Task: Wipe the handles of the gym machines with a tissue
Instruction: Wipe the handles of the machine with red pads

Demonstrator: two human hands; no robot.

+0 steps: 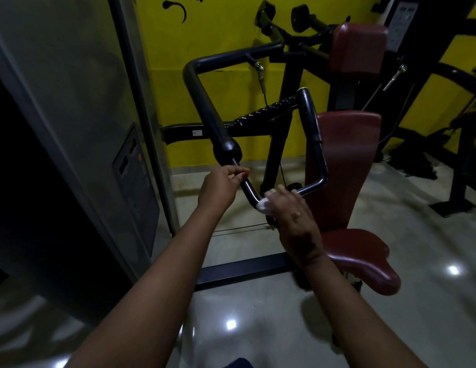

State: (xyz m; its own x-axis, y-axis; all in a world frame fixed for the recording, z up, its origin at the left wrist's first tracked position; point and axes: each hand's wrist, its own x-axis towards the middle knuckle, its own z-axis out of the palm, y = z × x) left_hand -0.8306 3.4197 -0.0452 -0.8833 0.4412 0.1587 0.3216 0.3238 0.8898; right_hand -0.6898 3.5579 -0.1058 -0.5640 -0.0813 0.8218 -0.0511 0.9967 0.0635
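While the left hand (220, 188) curls around the thin black metal handle bar (249, 192), the right hand (294, 212), at its four o'clock, clutches a crumpled white tissue (262, 205) against the bar's lower bend. A dark red padded seat (364, 253) lies at four o'clock from that hand.

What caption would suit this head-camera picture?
Left hand grips the black handle while the right hand wipes its bend with a tissue.
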